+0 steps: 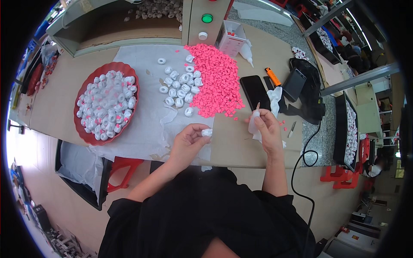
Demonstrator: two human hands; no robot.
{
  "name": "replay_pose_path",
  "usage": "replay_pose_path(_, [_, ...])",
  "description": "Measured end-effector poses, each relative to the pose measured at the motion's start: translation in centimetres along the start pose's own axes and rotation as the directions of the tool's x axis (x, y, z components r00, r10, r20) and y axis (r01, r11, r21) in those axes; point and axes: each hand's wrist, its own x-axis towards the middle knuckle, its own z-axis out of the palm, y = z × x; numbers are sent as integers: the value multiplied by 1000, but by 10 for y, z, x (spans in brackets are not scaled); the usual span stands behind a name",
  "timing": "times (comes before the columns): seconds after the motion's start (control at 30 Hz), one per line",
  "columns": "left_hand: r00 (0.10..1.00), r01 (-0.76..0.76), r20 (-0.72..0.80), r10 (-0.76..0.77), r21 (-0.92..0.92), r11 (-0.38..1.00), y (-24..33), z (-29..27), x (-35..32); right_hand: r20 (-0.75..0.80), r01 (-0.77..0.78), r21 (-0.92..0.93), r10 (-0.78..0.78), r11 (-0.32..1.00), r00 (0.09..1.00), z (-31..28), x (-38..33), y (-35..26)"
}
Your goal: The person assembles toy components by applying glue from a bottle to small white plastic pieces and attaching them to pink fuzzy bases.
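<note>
Near the table's front edge, my left hand pinches a small white rounded piece between thumb and fingertips. To its right, my right hand is closed around a small white squeeze bottle with its narrow tip pointing up; the two hands are apart. Beyond them spreads a heap of small pink pieces. Several loose white pieces, some with a round hole or dimple, lie against the heap's left side on white paper. A red scalloped bowl at the left holds many white pieces with pink bits among them.
A black phone, an orange-handled tool, a dark device and a crumpled white tissue lie at the right. Behind stand a white box and another squeeze bottle. A black cable hangs over the edge.
</note>
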Motion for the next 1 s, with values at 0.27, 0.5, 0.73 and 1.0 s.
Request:
replay_pose_path(0.27, [1000,14,-1,-14,-6,1000,1,0,1,2,262,-669,-350,696,937,29,12,13])
replay_pose_path(0.5, [1000,-6,5,7,-29,1000,2,0,1,186,345,-809,-351,476,918,36,20,8])
replay_pose_path(0.73, [1000,-7,17,7,-27,1000,1,-3,0,183,324,-882,-387,342,904,51,20,15])
replay_pose_path(1.0, [999,-10,30,11,-21,1000,0,-4,0,143,248,-919,-328,306,934,54,21,16])
